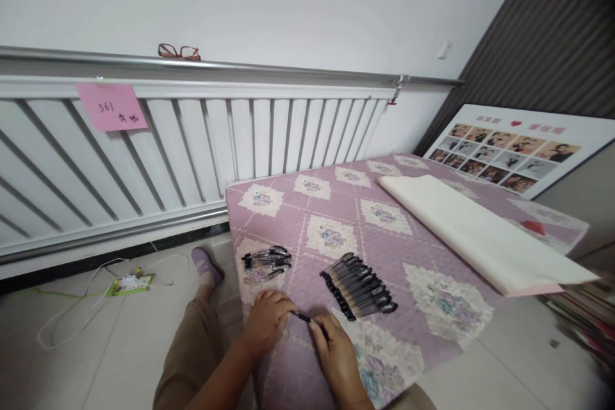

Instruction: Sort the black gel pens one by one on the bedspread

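I have my left hand [270, 320] and right hand [334, 346] closed round one pen [302, 316]; beyond the right, a row of pens [360, 286] looks done; beyond the left, black parts [269, 263] seem left.

Left hand [270, 320], right hand [337, 352] hold pen [302, 316] over table [302, 365], near side. Pen row [359, 287] right, black pieces [268, 261] left. Paper [461, 227] far right; glasses [179, 54] on far pipe [288, 71].

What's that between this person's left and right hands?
A dark pen, stretching from the left hand to the right hand; the head view shows it.
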A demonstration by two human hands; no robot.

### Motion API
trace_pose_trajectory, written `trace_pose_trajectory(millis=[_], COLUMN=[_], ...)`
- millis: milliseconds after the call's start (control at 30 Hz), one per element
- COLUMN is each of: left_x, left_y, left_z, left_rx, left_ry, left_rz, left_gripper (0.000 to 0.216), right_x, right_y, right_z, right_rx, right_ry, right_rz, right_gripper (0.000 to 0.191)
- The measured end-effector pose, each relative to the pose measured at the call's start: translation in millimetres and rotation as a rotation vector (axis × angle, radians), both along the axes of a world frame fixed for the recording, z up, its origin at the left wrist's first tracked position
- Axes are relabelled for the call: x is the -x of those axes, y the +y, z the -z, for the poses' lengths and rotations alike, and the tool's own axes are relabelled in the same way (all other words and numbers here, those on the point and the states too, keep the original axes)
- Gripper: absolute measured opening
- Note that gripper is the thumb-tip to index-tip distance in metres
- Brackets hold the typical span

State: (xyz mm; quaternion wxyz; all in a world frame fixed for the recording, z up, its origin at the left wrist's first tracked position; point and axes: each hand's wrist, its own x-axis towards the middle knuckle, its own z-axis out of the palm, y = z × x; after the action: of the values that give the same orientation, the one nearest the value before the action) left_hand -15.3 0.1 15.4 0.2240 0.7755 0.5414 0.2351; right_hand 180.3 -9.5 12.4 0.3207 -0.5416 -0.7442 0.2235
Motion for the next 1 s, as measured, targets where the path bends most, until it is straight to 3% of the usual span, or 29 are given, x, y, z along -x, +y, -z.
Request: trace_pose_trajectory(millis=[1000], left_x=[-2], left_y=[0], left_z=[2.8], left_rx=[-0.02], left_ry=[-0.043], left_rz=[-0.005], left_gripper=[0.025], right_x=[-3], right_y=[2], right_z=[9.6], right_rx=[-0.04], right_ry=[-0.013], right_rz=[0.007], right_gripper=[0.022])
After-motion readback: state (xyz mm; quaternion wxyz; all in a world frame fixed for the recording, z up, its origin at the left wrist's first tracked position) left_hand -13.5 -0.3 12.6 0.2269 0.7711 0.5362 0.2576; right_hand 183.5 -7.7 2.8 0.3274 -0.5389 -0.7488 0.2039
